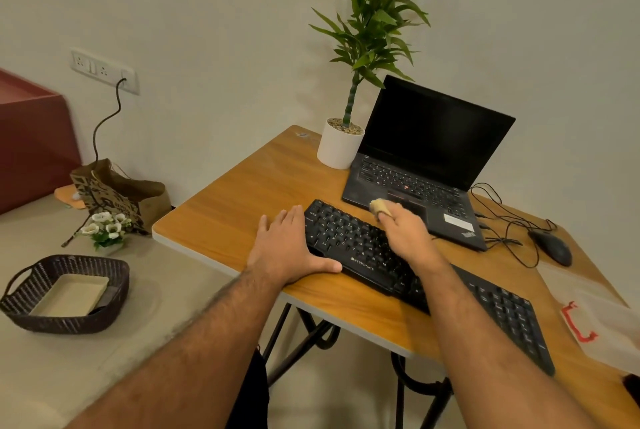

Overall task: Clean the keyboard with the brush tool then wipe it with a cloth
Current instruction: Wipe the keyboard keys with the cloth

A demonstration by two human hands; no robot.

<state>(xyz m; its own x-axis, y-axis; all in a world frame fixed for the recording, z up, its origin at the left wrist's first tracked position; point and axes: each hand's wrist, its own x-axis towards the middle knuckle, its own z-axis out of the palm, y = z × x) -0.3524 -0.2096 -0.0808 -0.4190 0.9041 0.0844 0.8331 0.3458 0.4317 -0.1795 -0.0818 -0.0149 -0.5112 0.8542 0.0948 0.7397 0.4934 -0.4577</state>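
Note:
A black keyboard [349, 241] lies diagonally on the wooden table [242, 193]. My left hand [287, 245] rests flat at the keyboard's left end, fingers straight, thumb along its front edge. My right hand [405, 234] is over the keyboard's upper middle and grips a brush [379, 205]; its pale bristles stick out past my fingers, near the far edge of the keys. A white cloth [602, 311] with a red mark lies at the table's right edge.
An open black laptop [426, 158] stands behind the keyboard, a potted plant [341, 148] to its left. A black mouse [550, 247] with tangled cable lies at the right. On the surface to the left sit a wicker basket [65, 293], flowers and a paper bag.

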